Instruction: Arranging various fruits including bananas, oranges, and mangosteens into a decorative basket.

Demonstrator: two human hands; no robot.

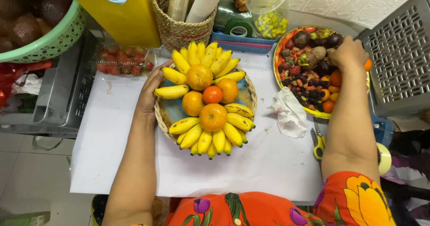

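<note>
While the left hand (150, 93) rests flat, open, against the near-left rim of the basket (249, 91) of bananas (204, 136) and oranges (213, 117), right hand (348, 53) curls over fruit on the far-right tray (277, 55), grip unclear, likely picking another piece to lift across.

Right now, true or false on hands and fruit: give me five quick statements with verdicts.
1. The left hand rests on the rim of the wicker basket of bananas and oranges. True.
2. The right hand holds the scissors. False: the scissors lie on the white paper; the hand is over the round fruit tray.
3. A crumpled tissue lies between the basket and the tray. True.
4. The basket holds only bananas. False: oranges sit in its middle.
5. The pack of strawberries lies to the right of the tray. False: it lies left of the basket.
</note>
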